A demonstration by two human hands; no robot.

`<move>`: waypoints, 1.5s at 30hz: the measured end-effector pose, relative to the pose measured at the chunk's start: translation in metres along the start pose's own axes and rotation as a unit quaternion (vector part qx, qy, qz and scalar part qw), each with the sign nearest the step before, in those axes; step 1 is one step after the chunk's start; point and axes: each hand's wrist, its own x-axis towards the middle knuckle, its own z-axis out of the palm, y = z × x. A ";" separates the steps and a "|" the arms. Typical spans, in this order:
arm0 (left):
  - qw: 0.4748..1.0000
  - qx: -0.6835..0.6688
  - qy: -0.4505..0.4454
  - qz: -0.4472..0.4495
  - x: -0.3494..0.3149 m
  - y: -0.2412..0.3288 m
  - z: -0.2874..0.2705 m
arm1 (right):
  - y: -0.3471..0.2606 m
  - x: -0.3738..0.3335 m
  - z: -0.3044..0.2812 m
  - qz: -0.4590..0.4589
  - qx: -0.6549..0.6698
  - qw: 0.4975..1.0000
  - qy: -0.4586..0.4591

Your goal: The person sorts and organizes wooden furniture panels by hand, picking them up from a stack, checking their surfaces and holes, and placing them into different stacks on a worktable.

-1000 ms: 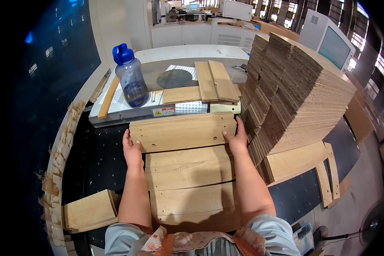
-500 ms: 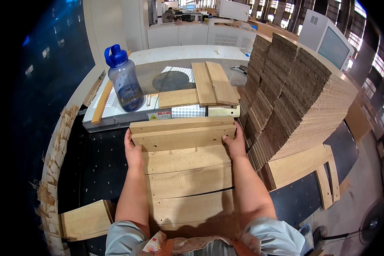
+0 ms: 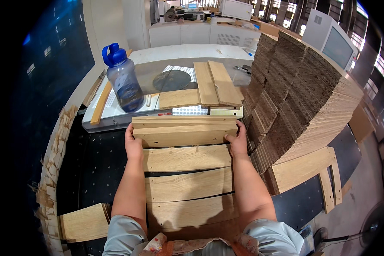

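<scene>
While the left hand (image 3: 134, 147) and right hand (image 3: 238, 144) keep fingers closed around opposite ends of the boards (image 3: 184, 136) at the frame's centre, a loosened grip could let one slide onto the planks (image 3: 187, 158) below.

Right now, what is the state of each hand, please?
Left hand: holding the left end of the wooden boards.
Right hand: holding their right end.

Tan wood-grained boards (image 3: 183, 137), blue bottle (image 3: 126, 85), pale-dotted black tabletop (image 3: 100, 175)
</scene>
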 end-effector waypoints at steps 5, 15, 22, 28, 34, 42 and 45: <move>0.990 0.137 0.019 -0.010 0.001 -0.009 -0.014 | 0.004 -0.010 -0.006 -0.005 -0.107 0.994 -0.006; 0.968 0.242 0.065 0.000 -0.080 0.010 -0.035 | -0.006 -0.048 -0.023 0.026 -0.268 0.962 0.039; 0.986 0.155 0.046 -0.044 -0.088 0.011 -0.029 | -0.009 -0.057 -0.031 0.032 -0.254 0.965 0.055; 0.917 0.396 0.038 -0.036 -0.111 0.013 -0.064 | -0.037 -0.101 -0.046 -0.007 -0.498 0.867 -0.005; 0.842 0.521 -0.125 -0.063 -0.167 0.052 -0.064 | -0.060 -0.145 -0.054 0.069 -0.564 0.821 -0.056; 0.889 0.433 -0.106 -0.106 -0.166 0.068 -0.054 | -0.063 -0.141 -0.058 0.031 -0.450 0.892 -0.004; 0.904 0.407 -0.099 -0.085 -0.164 0.055 -0.065 | -0.065 -0.147 -0.055 0.021 -0.450 0.893 -0.008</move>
